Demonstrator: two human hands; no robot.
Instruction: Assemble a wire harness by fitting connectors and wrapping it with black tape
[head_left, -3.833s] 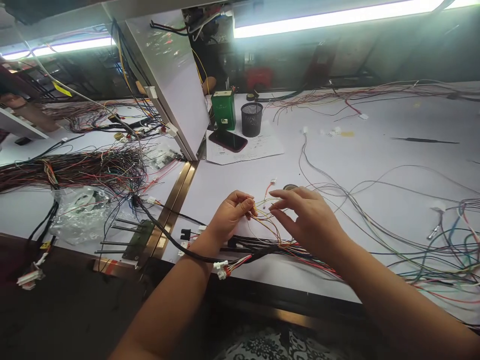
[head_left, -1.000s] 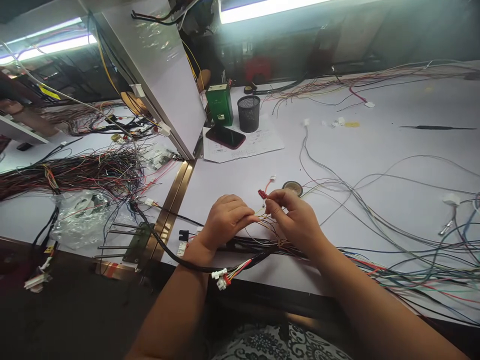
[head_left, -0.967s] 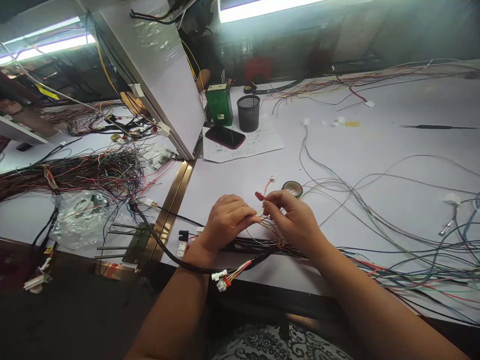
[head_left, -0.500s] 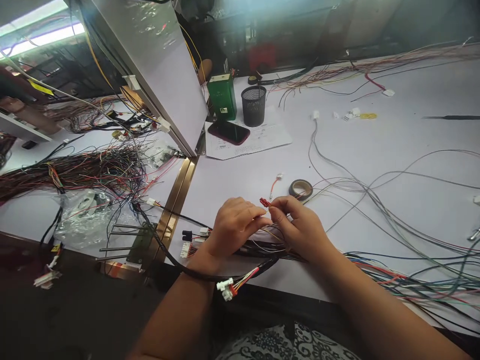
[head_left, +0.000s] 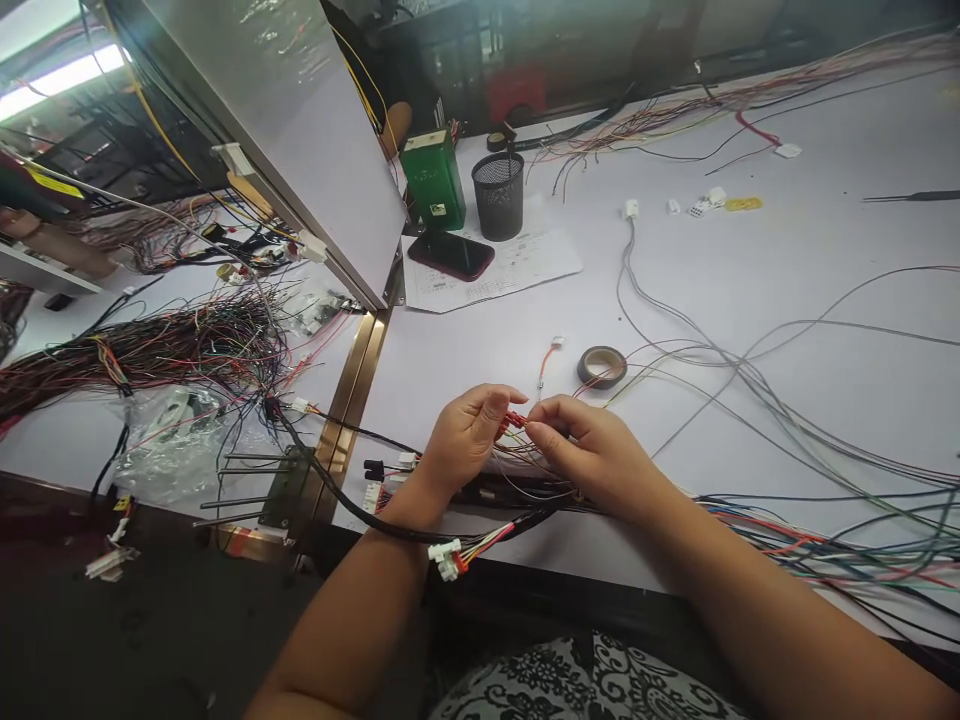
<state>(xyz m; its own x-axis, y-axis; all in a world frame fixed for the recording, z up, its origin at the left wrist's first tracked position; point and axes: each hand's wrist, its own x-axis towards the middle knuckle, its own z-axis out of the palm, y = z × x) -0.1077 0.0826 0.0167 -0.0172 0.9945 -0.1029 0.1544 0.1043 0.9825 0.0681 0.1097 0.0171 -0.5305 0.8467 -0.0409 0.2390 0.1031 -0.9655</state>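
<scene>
My left hand (head_left: 469,440) and my right hand (head_left: 592,450) meet over the white table (head_left: 750,290) near its front edge. Between their fingertips sits a small red connector (head_left: 513,420); the left hand pinches it, and the right hand pinches the thin wires running into it. Under both hands lies a wire harness (head_left: 810,530) of many coloured strands that trails off to the right. A black sleeved branch ending in white connectors (head_left: 445,557) curves below my left wrist.
A tape roll (head_left: 601,366) and a short red lead (head_left: 550,355) lie just beyond my hands. Further back stand a mesh cup (head_left: 498,195), a green box (head_left: 433,182) and a phone (head_left: 451,254) on paper. A slanted board (head_left: 300,140) and tangled wires (head_left: 150,345) fill the left.
The red connector, earlier held up by my right hand alone, now sits between both hands, with my left fingers closed on it. The view has tilted down a little.
</scene>
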